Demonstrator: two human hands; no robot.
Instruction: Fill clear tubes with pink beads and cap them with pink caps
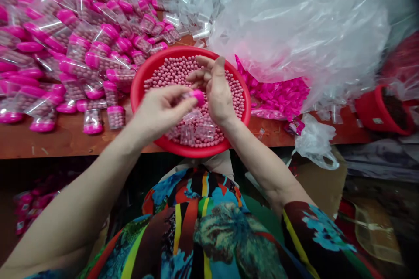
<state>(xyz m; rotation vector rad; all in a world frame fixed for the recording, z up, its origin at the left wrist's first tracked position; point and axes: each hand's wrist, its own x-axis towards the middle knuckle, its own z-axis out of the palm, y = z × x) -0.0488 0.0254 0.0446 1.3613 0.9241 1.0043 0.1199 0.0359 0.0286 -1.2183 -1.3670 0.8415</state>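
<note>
My left hand (160, 109) is closed in a pinch around a small clear container with a bright pink cap (197, 96), its cap facing right. Beside it, my right hand (218, 91) is held palm inward with the fingers apart and curved, and I see nothing in it. Both hands are over a red basin (136, 91) holding many small pinkish balls (175, 69). Several clear empty containers (204, 131) lie on the balls near the front of the basin. My fingers partly hide the held container, and the left hand is slightly blurred.
Filled containers with pink caps (78, 48) are heaped across the left of the wooden table (65, 146). Empty clear containers (196, 4) lie behind. A large plastic bag (301, 22), loose pink caps (281, 98), a small crumpled bag (314, 135) and a red pot (373, 109) are at right.
</note>
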